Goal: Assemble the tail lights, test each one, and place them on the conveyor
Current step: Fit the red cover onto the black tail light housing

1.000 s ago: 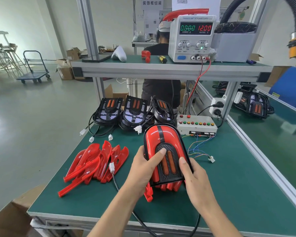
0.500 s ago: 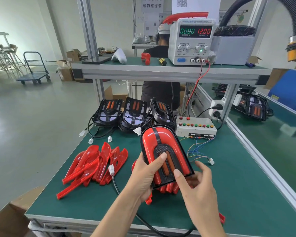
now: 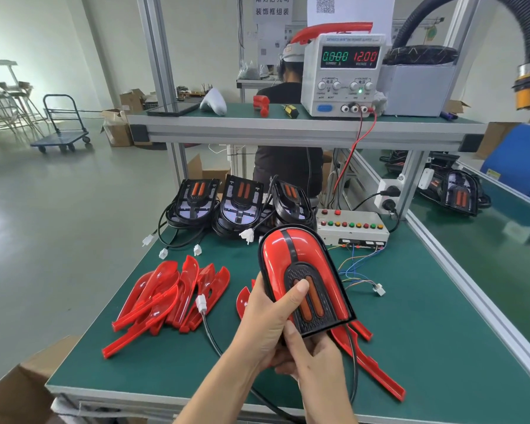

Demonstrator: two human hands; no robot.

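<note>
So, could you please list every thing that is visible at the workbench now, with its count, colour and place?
assembled tail light: one, red and black, held above the table's front middle
red covers: a loose pile, count unclear, table front left
black housings: three, black with orange strips, leaning in a row at the table's back
test box: one, white with coloured buttons, back right
power supply: one, white, upper shelf; display reads 0.000 and 12.00
finished tail light: one, black, on the conveyor at right
table: one, green top
left hand: grip round the assembled tail light, thumb on its face
right hand: holds its lower edge from beneath
</note>
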